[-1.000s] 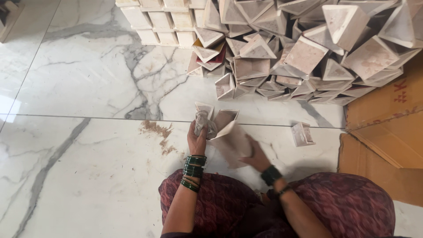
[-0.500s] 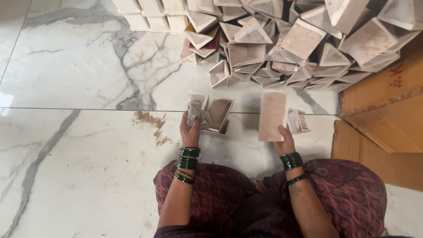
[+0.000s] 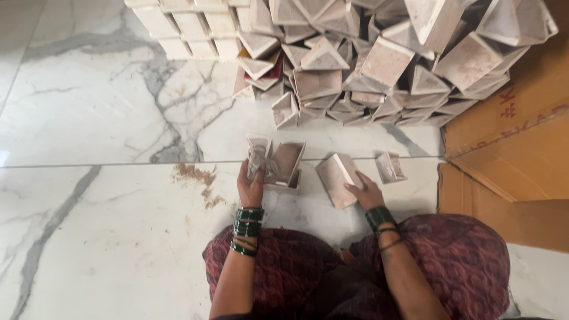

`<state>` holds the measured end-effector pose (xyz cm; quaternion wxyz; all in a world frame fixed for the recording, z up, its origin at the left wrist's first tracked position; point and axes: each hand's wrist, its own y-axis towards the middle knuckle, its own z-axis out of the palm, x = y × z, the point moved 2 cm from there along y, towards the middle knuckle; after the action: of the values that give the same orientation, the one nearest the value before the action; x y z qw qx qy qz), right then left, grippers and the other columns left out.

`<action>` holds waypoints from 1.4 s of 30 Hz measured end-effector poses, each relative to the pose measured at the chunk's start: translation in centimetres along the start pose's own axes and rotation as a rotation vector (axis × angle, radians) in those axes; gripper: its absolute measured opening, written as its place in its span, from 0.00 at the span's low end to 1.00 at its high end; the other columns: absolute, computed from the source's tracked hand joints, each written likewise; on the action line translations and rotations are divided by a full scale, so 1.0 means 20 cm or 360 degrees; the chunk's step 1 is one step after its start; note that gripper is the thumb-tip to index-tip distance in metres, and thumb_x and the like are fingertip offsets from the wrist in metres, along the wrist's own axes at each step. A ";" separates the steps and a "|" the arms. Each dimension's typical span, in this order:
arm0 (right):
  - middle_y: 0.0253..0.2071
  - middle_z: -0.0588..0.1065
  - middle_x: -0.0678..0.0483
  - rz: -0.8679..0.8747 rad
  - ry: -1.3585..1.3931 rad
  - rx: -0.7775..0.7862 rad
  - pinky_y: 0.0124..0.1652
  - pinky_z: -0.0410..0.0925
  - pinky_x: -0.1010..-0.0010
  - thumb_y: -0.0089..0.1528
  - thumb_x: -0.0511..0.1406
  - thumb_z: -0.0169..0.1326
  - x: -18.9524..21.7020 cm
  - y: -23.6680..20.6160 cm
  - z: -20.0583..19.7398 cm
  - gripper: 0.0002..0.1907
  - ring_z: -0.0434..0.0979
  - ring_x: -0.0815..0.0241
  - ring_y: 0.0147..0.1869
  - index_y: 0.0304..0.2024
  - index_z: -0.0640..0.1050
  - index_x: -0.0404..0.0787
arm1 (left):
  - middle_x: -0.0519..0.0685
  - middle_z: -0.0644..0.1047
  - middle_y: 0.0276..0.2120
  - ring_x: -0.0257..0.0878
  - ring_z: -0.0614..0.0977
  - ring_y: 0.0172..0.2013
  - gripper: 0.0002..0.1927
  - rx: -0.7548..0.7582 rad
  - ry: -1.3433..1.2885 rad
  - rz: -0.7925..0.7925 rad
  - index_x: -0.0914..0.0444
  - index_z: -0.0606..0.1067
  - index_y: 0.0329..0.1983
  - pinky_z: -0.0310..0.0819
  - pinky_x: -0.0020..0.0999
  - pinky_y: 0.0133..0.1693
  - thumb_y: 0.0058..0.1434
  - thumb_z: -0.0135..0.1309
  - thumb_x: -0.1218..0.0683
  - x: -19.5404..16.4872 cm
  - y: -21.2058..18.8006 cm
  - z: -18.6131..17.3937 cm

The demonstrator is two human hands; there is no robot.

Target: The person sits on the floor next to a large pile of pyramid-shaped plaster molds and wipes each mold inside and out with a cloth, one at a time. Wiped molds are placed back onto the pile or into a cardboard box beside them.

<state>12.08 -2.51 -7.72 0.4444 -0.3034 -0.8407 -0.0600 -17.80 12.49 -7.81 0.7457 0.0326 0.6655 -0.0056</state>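
My left hand grips a crumpled pale cloth pressed against an open square box-shaped piece that stands on the marble floor. My right hand holds a flat pinkish square tile-like piece, tilted with one edge low near the floor. Another small piece of the same kind lies just right of it. Green bangles ring both wrists.
A big heap of similar pinkish square pieces fills the top middle and right. Neat white stacked blocks stand at the top left. Flattened brown cardboard lies on the right. A brownish dust smear marks the floor.
My right hand has lowered the flat piece from upright to a tilt near the floor. My left hand keeps the cloth against the open box.
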 end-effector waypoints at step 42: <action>0.69 0.64 0.42 -0.1040 -0.0584 0.0213 0.68 0.55 0.50 0.52 0.35 0.63 0.31 -0.09 0.40 0.41 0.60 0.41 0.72 0.68 0.67 0.42 | 0.45 0.79 0.45 0.30 0.78 0.45 0.21 -0.0074 -0.0028 0.0072 0.68 0.74 0.60 0.74 0.26 0.47 0.64 0.58 0.58 0.00 -0.03 0.01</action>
<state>2.84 1.90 -7.32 0.2629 0.0046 -0.9608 -0.0881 -17.66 11.84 -7.83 0.7519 0.0300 0.6580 0.0265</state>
